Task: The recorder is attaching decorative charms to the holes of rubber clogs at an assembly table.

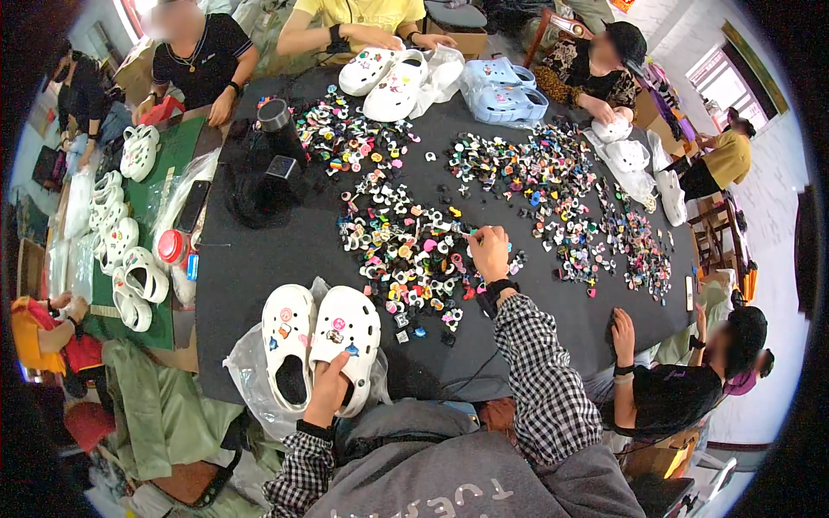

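A pair of white clogs lies on a clear plastic bag (246, 367) at the table's near edge. My left hand (326, 390) grips the right-hand clog (347, 315) at its opening, thumb beside a blue charm (352, 350). That clog also carries a pink round charm and a brown one. Several small charms decorate the left-hand clog (286, 324), which no hand touches. Over the right edge of the middle heap of shoe charms (406, 250), my right hand (489, 252) has its fingers pinched together. Whatever is between those fingertips is too small to make out.
More charm heaps (566, 186) spread over the black table (285, 246). A black cylindrical device (275, 116) stands at the back left. Other people sit around with clogs, including a white pair (397, 86) and a blue pair (505, 91). A red-lidded jar (173, 248) stands left.
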Demonstrator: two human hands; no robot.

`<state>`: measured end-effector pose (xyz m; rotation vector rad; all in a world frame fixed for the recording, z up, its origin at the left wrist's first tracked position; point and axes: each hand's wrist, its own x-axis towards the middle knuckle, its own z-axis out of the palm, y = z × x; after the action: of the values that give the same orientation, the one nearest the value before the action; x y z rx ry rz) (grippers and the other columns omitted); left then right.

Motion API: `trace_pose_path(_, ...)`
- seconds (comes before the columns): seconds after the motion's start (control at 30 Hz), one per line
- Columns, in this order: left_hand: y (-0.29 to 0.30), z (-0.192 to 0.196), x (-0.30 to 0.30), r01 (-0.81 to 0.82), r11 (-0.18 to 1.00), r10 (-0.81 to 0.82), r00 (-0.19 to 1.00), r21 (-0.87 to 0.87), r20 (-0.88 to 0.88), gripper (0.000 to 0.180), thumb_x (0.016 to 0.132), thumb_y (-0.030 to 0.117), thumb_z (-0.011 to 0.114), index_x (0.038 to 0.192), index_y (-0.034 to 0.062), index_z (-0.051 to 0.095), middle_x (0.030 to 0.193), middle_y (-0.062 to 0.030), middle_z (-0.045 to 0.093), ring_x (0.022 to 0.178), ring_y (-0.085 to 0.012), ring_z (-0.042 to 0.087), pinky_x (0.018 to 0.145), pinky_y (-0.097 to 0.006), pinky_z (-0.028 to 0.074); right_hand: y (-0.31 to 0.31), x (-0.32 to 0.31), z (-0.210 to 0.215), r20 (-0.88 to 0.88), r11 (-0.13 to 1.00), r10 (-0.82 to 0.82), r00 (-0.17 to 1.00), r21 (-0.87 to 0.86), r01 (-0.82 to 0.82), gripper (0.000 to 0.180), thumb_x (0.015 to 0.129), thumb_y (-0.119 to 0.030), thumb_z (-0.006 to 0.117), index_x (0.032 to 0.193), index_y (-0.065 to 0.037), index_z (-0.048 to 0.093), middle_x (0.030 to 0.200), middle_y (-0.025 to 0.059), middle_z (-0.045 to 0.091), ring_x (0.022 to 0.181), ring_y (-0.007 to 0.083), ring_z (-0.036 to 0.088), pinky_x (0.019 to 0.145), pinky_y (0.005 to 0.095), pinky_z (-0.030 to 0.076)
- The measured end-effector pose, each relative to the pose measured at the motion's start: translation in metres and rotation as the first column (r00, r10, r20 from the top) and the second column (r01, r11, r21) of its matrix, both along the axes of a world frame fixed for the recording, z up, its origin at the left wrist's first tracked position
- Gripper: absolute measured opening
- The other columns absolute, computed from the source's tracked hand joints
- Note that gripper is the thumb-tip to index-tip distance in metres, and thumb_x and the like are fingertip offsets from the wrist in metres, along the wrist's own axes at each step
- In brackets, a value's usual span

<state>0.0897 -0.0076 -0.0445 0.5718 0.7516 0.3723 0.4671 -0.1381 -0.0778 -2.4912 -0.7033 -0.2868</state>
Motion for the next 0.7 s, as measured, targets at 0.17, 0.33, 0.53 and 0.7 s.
trace_pose_path(0.17,0.001,-0.003,-0.001,0.005,1.0,-0.005,1.0,0.013,0.025,0.047,0.09,0.001,0.054,0.134,0.0004,0.038,0.131,-0.0084,0.048,0.119,-0.0207,0.047,0.102,-0.035,0.037,0.015,-0.001,0.014,0.082,0.991,0.112,0.99,0.062,-0.117,0.016,0.073,-0.007,0.066,0.089,-0.009,0.063,0.09,0.0112,0.056,0.089,0.0317,0.053,0.079,0.0421,0.044)
trace_pose_path(0.33,-0.001,0.007,0.003,0.0,1.0,0.0,1.0,-0.005,0.015,0.046,0.09,0.001,0.054,0.134,0.0,0.039,0.131,-0.0088,0.048,0.119,-0.0214,0.048,0.102,-0.035,0.038,0.041,-0.001,0.011,0.068,0.929,0.371,0.926,-0.041,-0.369,0.026,0.075,-0.001,0.06,0.099,-0.011,0.061,0.095,0.0091,0.058,0.092,0.0309,0.054,0.08,0.0416,0.046)
trace_pose_path(0.53,0.002,0.007,-0.001,0.067,0.998,-0.066,0.997,0.02,-0.047,0.043,0.091,0.005,0.055,0.131,-0.0033,0.04,0.127,-0.0096,0.051,0.114,-0.0206,0.051,0.097,-0.033,0.041,0.053,-0.007,0.007,-0.032,0.923,0.362,0.931,-0.128,-0.364,0.03,0.076,-0.003,0.063,0.105,-0.011,0.059,0.093,0.0112,0.059,0.092,0.0319,0.055,0.08,0.0427,0.046)
trace_pose_path(0.7,0.0,0.008,0.002,0.004,1.0,-0.004,1.0,0.005,-0.015,0.044,0.091,0.005,0.055,0.131,-0.0036,0.04,0.126,-0.0101,0.052,0.113,-0.0209,0.052,0.097,-0.032,0.041,0.051,-0.003,0.01,-0.249,0.955,0.295,0.922,0.056,-0.291,0.023,0.078,-0.005,0.059,0.1,-0.006,0.062,0.094,0.0161,0.063,0.091,0.0331,0.06,0.078,0.0444,0.048)
